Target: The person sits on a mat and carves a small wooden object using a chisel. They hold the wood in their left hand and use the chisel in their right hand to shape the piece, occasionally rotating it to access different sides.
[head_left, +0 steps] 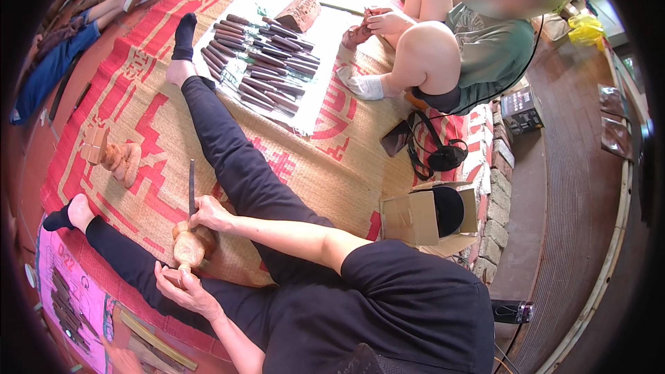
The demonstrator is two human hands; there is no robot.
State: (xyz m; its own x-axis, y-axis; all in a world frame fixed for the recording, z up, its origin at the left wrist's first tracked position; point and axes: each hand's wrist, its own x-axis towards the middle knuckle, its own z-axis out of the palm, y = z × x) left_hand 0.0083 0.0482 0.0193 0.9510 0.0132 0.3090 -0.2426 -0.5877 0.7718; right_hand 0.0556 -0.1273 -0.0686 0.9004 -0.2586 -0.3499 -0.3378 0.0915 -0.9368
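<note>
Over the mat [332,187], the left hand [192,295] grips the wooden carving [188,249] at its near end; the right hand [213,214] pinches the dark slim tool [192,183]. Firm support seems wise (tool contact is hidden).

The right forearm [284,232] extends nearly level to the right of the carved wooden piece [187,248]; the right hand [212,213], drawn into a tight grasp, lies at its upper end. The left forearm [239,345] slants upward from below it, the left hand [188,295] gripping its lower end. The right leg [232,138] stretches out above it, the left leg [125,256] below and to the left
</note>
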